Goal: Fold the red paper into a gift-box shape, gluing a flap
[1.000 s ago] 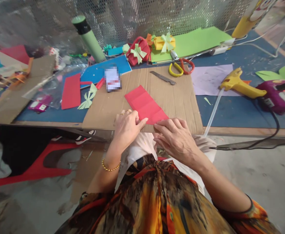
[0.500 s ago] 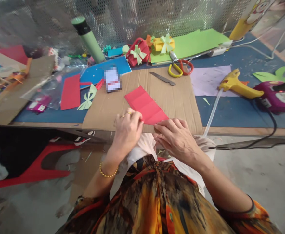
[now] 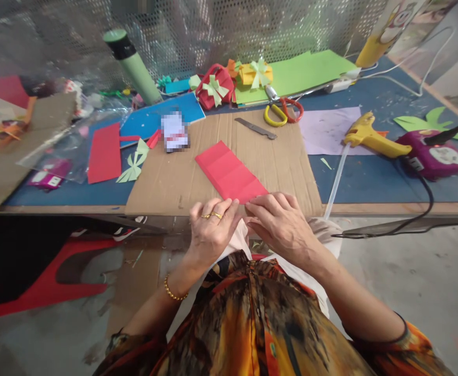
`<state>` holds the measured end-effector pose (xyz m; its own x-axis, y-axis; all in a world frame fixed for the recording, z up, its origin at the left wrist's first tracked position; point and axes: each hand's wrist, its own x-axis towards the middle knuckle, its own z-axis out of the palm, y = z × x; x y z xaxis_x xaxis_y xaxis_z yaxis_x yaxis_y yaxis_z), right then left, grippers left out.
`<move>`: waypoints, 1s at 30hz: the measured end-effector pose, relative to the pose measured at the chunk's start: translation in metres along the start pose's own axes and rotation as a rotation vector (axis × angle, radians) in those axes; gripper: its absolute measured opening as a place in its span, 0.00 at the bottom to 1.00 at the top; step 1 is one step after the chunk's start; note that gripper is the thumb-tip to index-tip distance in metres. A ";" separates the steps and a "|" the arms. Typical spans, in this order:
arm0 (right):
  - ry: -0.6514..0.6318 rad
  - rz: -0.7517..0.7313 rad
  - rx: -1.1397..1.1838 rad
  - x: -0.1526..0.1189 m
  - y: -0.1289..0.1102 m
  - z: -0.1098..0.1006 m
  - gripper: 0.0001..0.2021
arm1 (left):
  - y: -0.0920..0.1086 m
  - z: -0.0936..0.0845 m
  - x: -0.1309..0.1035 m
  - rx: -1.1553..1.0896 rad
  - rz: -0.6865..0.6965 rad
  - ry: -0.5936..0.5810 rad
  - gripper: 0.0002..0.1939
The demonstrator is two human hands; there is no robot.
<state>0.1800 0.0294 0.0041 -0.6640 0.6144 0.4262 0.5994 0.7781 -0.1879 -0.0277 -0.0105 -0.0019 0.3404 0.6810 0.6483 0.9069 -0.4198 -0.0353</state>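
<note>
A creased sheet of red paper [image 3: 229, 169] lies slantwise on a piece of brown cardboard [image 3: 166, 183] at the table's front edge. Both my hands pinch its near edge. My left hand [image 3: 213, 230], with rings on its fingers, closes on the left part of that edge. Close beside it, my right hand [image 3: 281, 224] grips the right corner, fingers on top and thumb below. Beyond the paper lie a grey blade [image 3: 255, 128] and scissors [image 3: 278, 112] with yellow and red handles. A phone-like object [image 3: 174, 131], blurred out, rests at the cardboard's left.
On the right are a yellow glue gun [image 3: 373, 136] with a glue stick [image 3: 336, 180] and a purple device [image 3: 432, 154] with a black cable. A green bottle [image 3: 137, 70], a red paper bag [image 3: 215, 86] and green sheets [image 3: 303, 75] stand at the back. Red card [image 3: 104, 154] lies left.
My left hand has moved down and right, from the paper's left side to its near edge beside my right hand. The view has shifted slightly.
</note>
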 end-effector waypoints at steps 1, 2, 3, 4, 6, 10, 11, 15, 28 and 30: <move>0.005 -0.005 -0.006 0.000 0.001 0.001 0.10 | 0.000 0.000 -0.001 0.007 0.003 0.016 0.11; 0.016 -0.015 -0.011 -0.002 0.002 0.001 0.10 | 0.001 0.000 -0.001 0.014 0.008 0.023 0.11; 0.031 -0.018 -0.017 -0.003 0.004 0.000 0.10 | 0.001 0.000 -0.001 0.019 0.015 0.027 0.11; 0.048 -0.013 -0.023 -0.006 0.007 -0.002 0.10 | 0.002 0.000 -0.001 0.023 0.021 0.028 0.11; 0.089 0.015 -0.028 -0.011 0.010 -0.006 0.09 | 0.002 0.001 -0.001 0.024 0.028 0.030 0.11; 0.159 0.044 -0.097 -0.015 0.006 -0.010 0.17 | 0.001 0.006 -0.004 0.017 0.020 0.056 0.13; 0.167 0.031 -0.129 -0.013 0.003 -0.008 0.21 | 0.001 0.007 -0.005 0.017 0.020 0.065 0.13; 0.146 -0.073 -0.132 -0.002 -0.010 0.009 0.23 | 0.003 0.009 -0.008 0.024 0.001 0.066 0.13; 0.301 -0.052 -0.179 -0.022 -0.004 0.013 0.12 | 0.018 0.014 -0.013 0.018 0.051 0.121 0.12; 0.304 -0.087 -0.180 -0.021 -0.002 0.009 0.13 | 0.017 0.013 -0.012 -0.008 0.070 0.118 0.12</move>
<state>0.1889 0.0167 -0.0121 -0.5686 0.4590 0.6826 0.6340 0.7733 0.0081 -0.0135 -0.0186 -0.0201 0.3703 0.5748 0.7297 0.8799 -0.4688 -0.0772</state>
